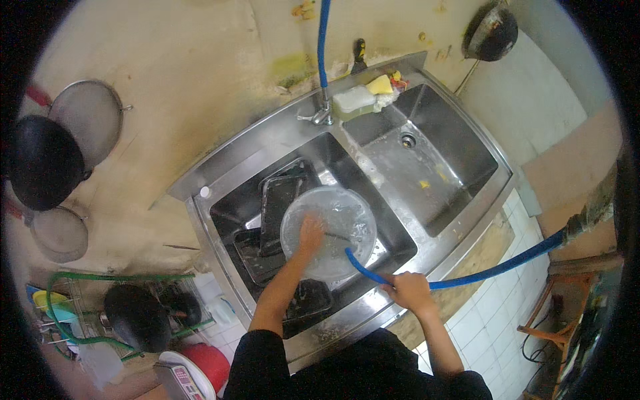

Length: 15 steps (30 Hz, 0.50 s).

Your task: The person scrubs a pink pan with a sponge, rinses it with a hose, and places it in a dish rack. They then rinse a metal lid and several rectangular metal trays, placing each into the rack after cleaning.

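Observation:
In the left basin (400,240) of a steel double sink stands a round translucent plastic tub (290,250) with water in it. My left hand (312,232) is inside the tub, blurred, so its fingers do not show clearly. A thin dark strip (337,235) shows beside it; what it is I cannot tell. My right hand (411,292) grips a blue hose (367,272) near its end, with the mouth of the hose over the tub. Under and around the tub lie several black rectangular trays (277,210), partly hidden by it.
A faucet (324,116) with another blue hose (323,45) rises behind the basins. Beside it sit a plastic container (356,101) and a yellow sponge (380,85). The right basin (395,160) holds small yellow scraps. Strainers (87,120) and woks (46,162) hang at left; a green rack (120,275) stands below.

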Each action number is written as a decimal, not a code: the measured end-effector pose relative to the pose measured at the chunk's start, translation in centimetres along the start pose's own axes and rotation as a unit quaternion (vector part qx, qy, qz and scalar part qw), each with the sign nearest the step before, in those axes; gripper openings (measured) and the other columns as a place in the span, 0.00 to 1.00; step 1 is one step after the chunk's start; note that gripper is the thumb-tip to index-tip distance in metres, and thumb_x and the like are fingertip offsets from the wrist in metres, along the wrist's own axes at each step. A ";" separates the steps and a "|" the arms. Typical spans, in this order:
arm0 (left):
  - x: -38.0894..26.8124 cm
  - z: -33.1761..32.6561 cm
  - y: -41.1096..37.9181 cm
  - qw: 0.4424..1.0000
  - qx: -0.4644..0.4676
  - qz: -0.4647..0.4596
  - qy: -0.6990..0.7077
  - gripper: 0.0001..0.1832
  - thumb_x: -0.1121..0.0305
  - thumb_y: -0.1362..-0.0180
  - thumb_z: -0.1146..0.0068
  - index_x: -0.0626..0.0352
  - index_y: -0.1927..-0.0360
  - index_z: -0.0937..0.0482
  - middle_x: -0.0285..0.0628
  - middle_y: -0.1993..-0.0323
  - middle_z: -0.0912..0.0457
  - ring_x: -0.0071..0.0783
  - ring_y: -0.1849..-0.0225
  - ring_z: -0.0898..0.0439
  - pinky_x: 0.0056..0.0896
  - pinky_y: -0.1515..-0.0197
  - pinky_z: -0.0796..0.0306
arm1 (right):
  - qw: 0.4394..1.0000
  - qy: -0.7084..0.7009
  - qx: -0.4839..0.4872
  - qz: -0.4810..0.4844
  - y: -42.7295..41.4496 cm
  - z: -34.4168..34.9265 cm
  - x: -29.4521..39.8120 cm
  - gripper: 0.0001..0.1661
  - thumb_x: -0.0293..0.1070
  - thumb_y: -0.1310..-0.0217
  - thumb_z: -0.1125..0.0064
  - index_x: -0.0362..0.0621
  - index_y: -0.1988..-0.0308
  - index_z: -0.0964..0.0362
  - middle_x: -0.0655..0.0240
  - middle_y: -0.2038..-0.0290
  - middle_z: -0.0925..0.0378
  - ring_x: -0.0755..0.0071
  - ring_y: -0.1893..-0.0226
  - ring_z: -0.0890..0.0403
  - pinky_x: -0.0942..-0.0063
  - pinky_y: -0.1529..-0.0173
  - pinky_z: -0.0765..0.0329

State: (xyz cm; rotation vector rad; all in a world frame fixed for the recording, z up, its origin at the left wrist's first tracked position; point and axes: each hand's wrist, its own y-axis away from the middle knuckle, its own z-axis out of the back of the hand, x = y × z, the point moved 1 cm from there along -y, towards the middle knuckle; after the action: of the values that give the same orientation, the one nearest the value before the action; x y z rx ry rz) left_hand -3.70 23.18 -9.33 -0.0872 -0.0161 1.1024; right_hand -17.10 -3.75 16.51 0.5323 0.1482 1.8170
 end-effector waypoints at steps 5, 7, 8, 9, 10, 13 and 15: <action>2.1 -5.3 -3.6 0.968 0.246 -0.007 -0.045 0.16 0.61 0.44 0.53 0.48 0.52 0.24 0.46 0.52 0.23 0.43 0.47 0.28 0.49 0.43 0.41 | 1.000 0.010 -0.002 0.029 -1.3 -0.1 0.3 0.18 0.47 0.44 0.46 0.60 0.53 0.25 0.60 0.81 0.24 0.56 0.78 0.20 0.60 0.75 0.25; 2.1 -3.4 -3.5 0.944 0.327 0.021 -0.035 0.19 0.59 0.45 0.52 0.46 0.49 0.26 0.46 0.54 0.22 0.43 0.51 0.25 0.50 0.47 0.36 | 0.999 0.003 0.006 0.031 -1.4 0.6 0.5 0.18 0.47 0.43 0.47 0.61 0.52 0.26 0.59 0.81 0.24 0.56 0.77 0.20 0.60 0.74 0.25; 2.0 -2.0 -3.0 0.940 0.341 0.023 -0.026 0.20 0.59 0.45 0.52 0.45 0.48 0.26 0.46 0.54 0.22 0.44 0.52 0.24 0.51 0.48 0.34 | 0.999 0.002 0.011 0.035 -1.4 0.8 0.6 0.18 0.47 0.43 0.48 0.61 0.52 0.26 0.59 0.81 0.24 0.56 0.77 0.20 0.59 0.74 0.25; 2.0 0.9 -2.8 0.935 0.354 0.020 -0.025 0.21 0.58 0.46 0.52 0.43 0.47 0.27 0.45 0.55 0.21 0.44 0.54 0.22 0.51 0.50 0.32 | 0.999 -0.003 0.010 0.035 -1.4 0.9 0.7 0.18 0.47 0.43 0.48 0.61 0.52 0.26 0.59 0.80 0.23 0.55 0.77 0.20 0.59 0.74 0.25; 1.6 5.0 -2.8 0.930 0.366 0.017 -0.018 0.23 0.57 0.47 0.50 0.43 0.46 0.29 0.46 0.56 0.21 0.44 0.55 0.21 0.51 0.53 0.31 | 0.999 -0.012 0.001 0.034 -1.3 0.9 0.8 0.18 0.47 0.43 0.48 0.61 0.52 0.26 0.59 0.80 0.23 0.55 0.77 0.20 0.59 0.73 0.25; 1.8 16.4 -1.2 0.925 0.378 0.041 -0.001 0.28 0.56 0.52 0.47 0.41 0.43 0.32 0.47 0.56 0.21 0.42 0.57 0.21 0.49 0.62 0.27 | 0.997 -0.037 -0.019 0.058 -1.0 1.6 1.6 0.19 0.47 0.42 0.48 0.62 0.51 0.27 0.58 0.79 0.23 0.54 0.76 0.20 0.58 0.72 0.25; 2.1 22.8 0.0 0.871 0.418 0.186 0.181 0.31 0.60 0.54 0.47 0.44 0.42 0.33 0.45 0.57 0.21 0.39 0.61 0.21 0.44 0.68 0.28 | 0.995 -0.059 -0.033 0.078 -1.0 2.3 2.7 0.19 0.48 0.42 0.48 0.62 0.51 0.27 0.58 0.79 0.22 0.53 0.76 0.20 0.57 0.71 0.24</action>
State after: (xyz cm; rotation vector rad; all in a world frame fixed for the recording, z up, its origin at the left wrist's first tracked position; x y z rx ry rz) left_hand -4.03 26.42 13.32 0.5060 0.8447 1.3791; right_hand -15.83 -1.29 19.01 0.6179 -0.0348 1.9282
